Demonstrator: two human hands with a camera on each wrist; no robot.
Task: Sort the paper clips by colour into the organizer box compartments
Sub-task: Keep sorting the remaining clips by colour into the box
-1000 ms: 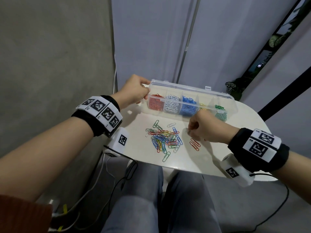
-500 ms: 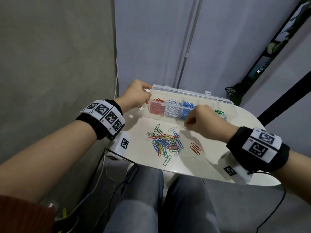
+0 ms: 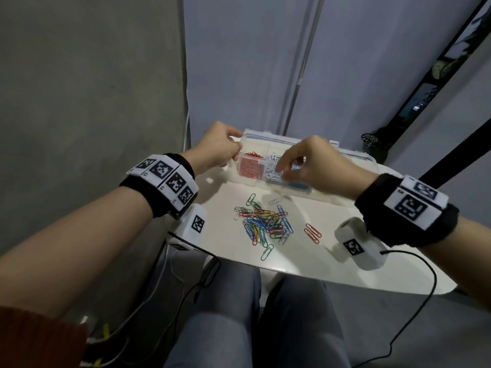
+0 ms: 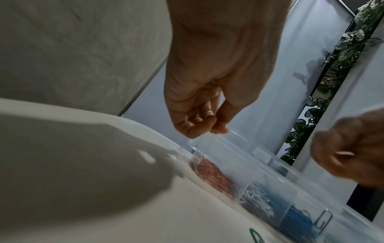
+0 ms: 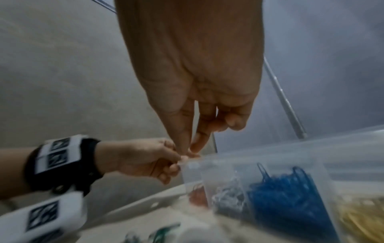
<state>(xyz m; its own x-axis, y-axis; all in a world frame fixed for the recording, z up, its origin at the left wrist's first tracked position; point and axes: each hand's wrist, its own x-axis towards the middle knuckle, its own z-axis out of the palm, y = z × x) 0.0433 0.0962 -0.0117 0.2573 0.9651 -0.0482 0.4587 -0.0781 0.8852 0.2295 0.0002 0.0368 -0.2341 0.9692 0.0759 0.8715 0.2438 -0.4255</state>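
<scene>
The clear organizer box (image 3: pixel 353 158) lies along the back of the white table (image 3: pixel 345 274), with red clips (image 3: pixel 249 166), white clips (image 3: pixel 272 172) and blue clips (image 3: pixel 300 185) in separate compartments. My left hand (image 3: pixel 235 152) grips the box's left end between thumb and fingers (image 4: pixel 212 129). My right hand (image 3: pixel 281 168) hovers over the white compartment, and the left wrist view shows a thin white paper clip (image 4: pixel 344 153) pinched in it. A mixed pile of coloured clips (image 3: pixel 265 224) lies mid-table, with two red clips (image 3: pixel 313 233) to its right.
A green clip (image 3: pixel 267 252) and a white clip (image 3: pixel 275 201) lie loose beside the pile. The table's near edge sits over my knees (image 3: pixel 239 314). A cable (image 3: pixel 425 288) hangs off the right side. A grey wall stands at the left and curtains behind the box.
My right hand has risen from the table beside the pile and moved back and left, over the box's white compartment. The left hand has stayed on the box's end.
</scene>
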